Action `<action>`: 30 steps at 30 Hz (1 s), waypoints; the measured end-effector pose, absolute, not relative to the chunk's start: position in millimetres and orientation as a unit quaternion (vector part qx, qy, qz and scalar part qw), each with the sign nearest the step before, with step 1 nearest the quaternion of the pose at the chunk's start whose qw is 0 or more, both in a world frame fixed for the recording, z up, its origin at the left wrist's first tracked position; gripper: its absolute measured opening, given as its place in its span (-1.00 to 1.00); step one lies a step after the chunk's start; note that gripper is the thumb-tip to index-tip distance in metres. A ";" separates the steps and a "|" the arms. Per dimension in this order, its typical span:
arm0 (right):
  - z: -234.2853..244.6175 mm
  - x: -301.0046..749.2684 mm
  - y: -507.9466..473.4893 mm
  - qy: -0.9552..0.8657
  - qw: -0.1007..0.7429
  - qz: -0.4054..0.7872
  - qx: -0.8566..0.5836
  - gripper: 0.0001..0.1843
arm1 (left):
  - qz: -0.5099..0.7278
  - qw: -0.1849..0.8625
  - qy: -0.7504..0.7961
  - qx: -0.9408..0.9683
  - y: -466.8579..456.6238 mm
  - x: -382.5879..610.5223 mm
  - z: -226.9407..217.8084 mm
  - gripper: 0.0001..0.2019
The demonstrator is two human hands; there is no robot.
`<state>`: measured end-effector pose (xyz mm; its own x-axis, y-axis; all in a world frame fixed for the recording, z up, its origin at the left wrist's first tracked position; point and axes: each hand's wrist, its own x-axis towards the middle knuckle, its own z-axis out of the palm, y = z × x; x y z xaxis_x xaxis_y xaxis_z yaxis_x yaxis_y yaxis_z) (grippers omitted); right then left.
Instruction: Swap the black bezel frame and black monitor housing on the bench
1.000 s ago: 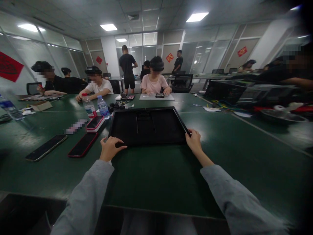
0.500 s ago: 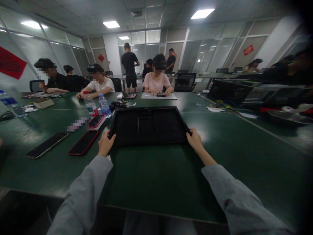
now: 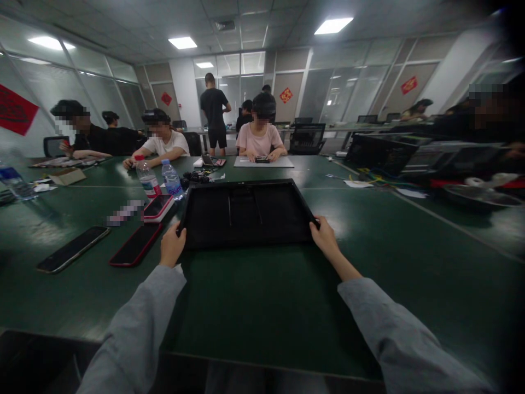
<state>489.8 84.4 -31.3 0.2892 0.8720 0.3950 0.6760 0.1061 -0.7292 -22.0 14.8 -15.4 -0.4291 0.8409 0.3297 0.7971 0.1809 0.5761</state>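
The green table [image 3: 262,306] fills the lower half of the frame and runs off toward the people seated along its far side in the upper left and centre. The black tray [image 3: 246,213], a wide, shallow, dark panel with a raised rim, lies at the middle of the frame. It seems to rest flat on the tabletop, though whether its near edge is lifted cannot be told.

Both grey-sleeved arms reach up from the bottom edge to it. The left hand [image 3: 172,244] is closed on the tray's near left corner, fingers curled round the rim. The right hand [image 3: 324,236] is closed on the near right corner, fingers bent over the edge. Taking a wide, flat piece at two opposite corners likely keeps it level and square to the body.

The tabletop between the tray and the bottom of the frame is bare green. The crowding is left of centre: a red-cased phone [image 3: 135,244] lies just beside the left hand, a dark phone [image 3: 74,249] farther left, and a third phone [image 3: 158,207] near the tray's left rim. Above these stand two water bottles [image 3: 148,179], with a tangle of black cables [image 3: 199,177] close to the tray's far left corner. Right of the tray the table shows only loose papers and wires, well apart from it.
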 end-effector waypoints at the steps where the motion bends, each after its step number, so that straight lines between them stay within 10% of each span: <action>1: -31.1 489.4 84.1 -0.587 0.455 0.108 -0.661 -0.59 | 0.351 0.034 0.771 0.530 14.6 -22.1 -14.9 -0.54; 30: -32.9 490.0 82.8 -0.642 0.381 0.029 -0.665 -0.59 | 0.381 0.048 0.749 0.540 14.5 -27.1 -16.0 -0.52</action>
<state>490.0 82.8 -32.9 0.1744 0.8757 0.4503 0.8309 0.1145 -0.5445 -27.1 14.5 -16.0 -0.4127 0.8454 0.3392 0.7724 0.1274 0.6222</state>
